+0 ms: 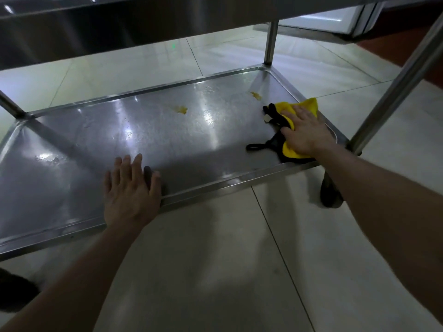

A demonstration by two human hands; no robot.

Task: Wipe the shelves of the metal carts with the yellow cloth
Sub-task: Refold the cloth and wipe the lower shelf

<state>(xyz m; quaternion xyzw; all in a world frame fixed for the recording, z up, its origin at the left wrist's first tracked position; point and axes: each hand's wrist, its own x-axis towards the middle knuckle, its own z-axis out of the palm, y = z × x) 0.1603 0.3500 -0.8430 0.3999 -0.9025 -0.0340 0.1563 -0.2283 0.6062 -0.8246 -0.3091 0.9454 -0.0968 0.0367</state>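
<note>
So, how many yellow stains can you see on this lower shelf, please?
2. The middle stain sits centrally toward the back; the corner stain sits near the far right corner. The yellow cloth may hide more.

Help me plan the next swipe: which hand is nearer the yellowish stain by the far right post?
Right. The right hand presses the yellow cloth just beside the stain; the left hand rests on the near rim.

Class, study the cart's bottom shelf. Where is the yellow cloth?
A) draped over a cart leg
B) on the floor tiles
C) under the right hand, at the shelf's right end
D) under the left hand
C: the right hand presses flat on the yellow cloth at the right end of the shelf; the left hand rests bare on the near rim.
</note>
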